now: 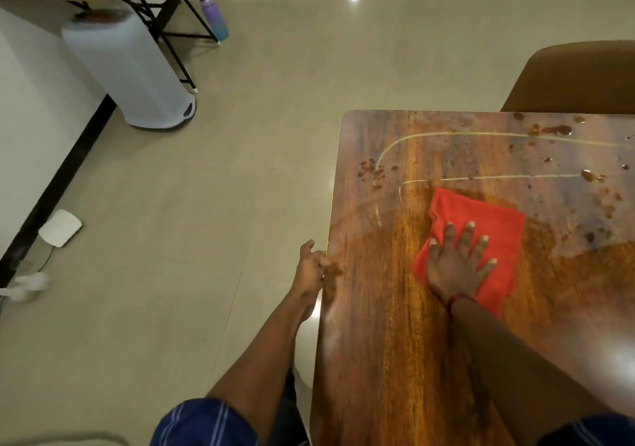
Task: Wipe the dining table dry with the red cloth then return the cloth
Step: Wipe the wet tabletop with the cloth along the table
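Right hand (457,267) lies flat on the cloth (488,215), fingers spread and straight, palm pressing it onto the table (388,359); no pinch. Left hand (311,267) sits off to the left of that grip at the table edge, fingers loosely curled against it; can't tell if it really holds the edge. Cloth is red, folded, lying just under and ahead of the palm. It looks soft, light and limp, and likely drags well on wet wood but bunches if pushed by one corner. Best driven by a flat palm in the middle; for lifting, pinch a folded edge. The top is glossy, probably slick when wet. Ahead and right of the grip: brownish drops (549,130) and thin streaks (446,134) not yet wiped, so a fair part looks left to do. Nothing stands on the table in the cloth's path. Beyond the far edge is a chair (584,78), touching or just beside it. Far left on the floor: a white bin (130,67), a bottle (213,16), a small white box (60,227), all well apart.
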